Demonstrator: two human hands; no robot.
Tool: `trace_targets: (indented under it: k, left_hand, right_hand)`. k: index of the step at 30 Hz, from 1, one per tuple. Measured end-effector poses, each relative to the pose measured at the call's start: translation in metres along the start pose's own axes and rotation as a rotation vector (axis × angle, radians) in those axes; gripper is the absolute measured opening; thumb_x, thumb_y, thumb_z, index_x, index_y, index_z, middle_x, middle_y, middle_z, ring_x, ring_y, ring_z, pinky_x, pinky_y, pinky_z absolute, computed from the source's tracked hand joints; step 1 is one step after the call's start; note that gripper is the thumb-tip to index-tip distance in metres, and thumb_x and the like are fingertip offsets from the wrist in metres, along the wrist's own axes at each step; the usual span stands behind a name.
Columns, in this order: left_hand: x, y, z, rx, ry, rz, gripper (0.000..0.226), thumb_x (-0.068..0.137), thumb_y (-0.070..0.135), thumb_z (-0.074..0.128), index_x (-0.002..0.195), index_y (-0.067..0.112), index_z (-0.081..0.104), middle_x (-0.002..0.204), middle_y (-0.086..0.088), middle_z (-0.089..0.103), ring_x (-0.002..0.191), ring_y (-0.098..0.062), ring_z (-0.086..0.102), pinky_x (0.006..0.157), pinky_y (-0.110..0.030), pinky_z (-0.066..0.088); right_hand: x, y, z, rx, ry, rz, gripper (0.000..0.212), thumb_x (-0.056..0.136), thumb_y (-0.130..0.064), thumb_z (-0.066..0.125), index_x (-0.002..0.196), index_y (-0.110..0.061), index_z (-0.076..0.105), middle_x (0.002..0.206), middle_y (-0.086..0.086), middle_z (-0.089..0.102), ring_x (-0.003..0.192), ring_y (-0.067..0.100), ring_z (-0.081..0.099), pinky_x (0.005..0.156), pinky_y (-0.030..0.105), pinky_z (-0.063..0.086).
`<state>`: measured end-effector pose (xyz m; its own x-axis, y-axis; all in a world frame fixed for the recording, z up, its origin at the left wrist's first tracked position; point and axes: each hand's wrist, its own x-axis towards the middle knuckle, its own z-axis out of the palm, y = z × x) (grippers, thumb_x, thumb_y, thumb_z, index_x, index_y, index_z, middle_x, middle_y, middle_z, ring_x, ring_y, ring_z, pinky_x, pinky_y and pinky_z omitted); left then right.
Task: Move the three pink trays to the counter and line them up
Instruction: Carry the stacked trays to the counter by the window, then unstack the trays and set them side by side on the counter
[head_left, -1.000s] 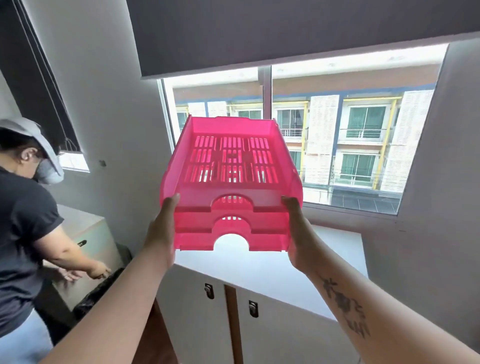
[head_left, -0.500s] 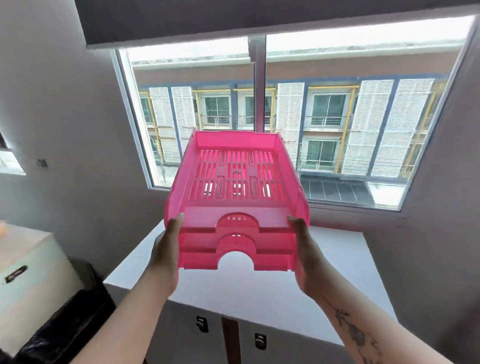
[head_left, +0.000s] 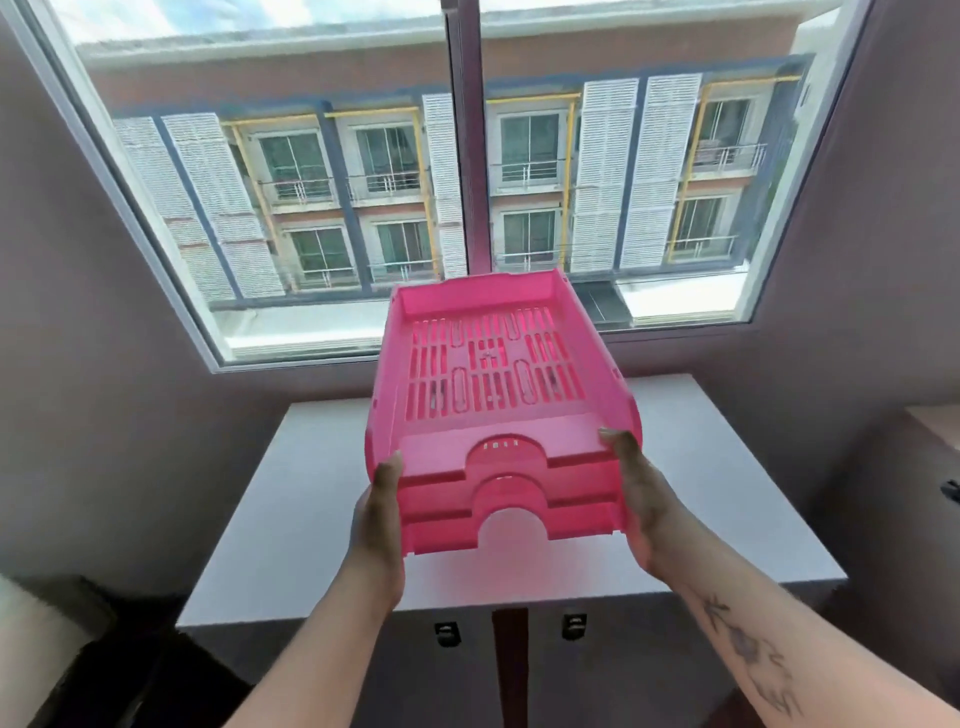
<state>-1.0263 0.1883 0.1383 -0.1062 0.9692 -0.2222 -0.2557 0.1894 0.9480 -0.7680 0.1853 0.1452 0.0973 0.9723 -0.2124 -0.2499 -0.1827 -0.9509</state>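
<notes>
Three pink slotted trays (head_left: 493, 384) are nested in one stack, held in the air above the white counter (head_left: 270, 530). My left hand (head_left: 376, 525) clasps the stack's near left corner. The near right corner is gripped by my right hand (head_left: 641, 499). The stack tilts a little, its front notches toward me, and hovers over the counter's middle without touching it.
A large window (head_left: 363, 208) rises right behind the counter. Grey walls close in on both sides. Two cabinet doors with small dark handles (head_left: 447, 634) sit below the counter. A dark bag (head_left: 135, 670) lies low at the left, a pale cabinet (head_left: 935, 426) at the right edge.
I have stepped closer and turned to face the counter squarely. The tray stack has come lower, over the counter top. The person at the left has left the view.
</notes>
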Motion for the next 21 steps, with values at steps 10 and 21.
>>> trace_targets:
  k: [10, 21]
  left_hand:
    - [0.013, -0.031, -0.003, 0.111, 0.03, -0.128, 0.073, 0.073, 0.071, 0.057, 0.127, 0.022, 0.062, 0.113, -0.011, 0.075, 0.109, -0.035, 0.067, 0.097, -0.061, 0.05]
    - [0.032, 0.032, -0.006, 0.386, -0.062, 0.075, 0.065, 0.075, 0.061, 0.061, 0.128, 0.023, 0.059, 0.116, -0.001, 0.073, 0.103, -0.021, 0.071, 0.085, -0.048, 0.059]
  right_hand:
    - [0.007, 0.044, -0.004, -0.081, 0.14, 0.119, 0.078, 0.07, -0.073, 0.056, 0.126, -0.019, 0.061, 0.105, 0.013, 0.076, 0.102, 0.037, 0.069, 0.097, 0.056, 0.05]
    - [0.026, -0.022, -0.007, -0.289, 0.048, -0.082, 0.059, 0.076, -0.061, 0.066, 0.12, -0.023, 0.061, 0.105, 0.004, 0.077, 0.091, 0.022, 0.075, 0.061, 0.025, 0.058]
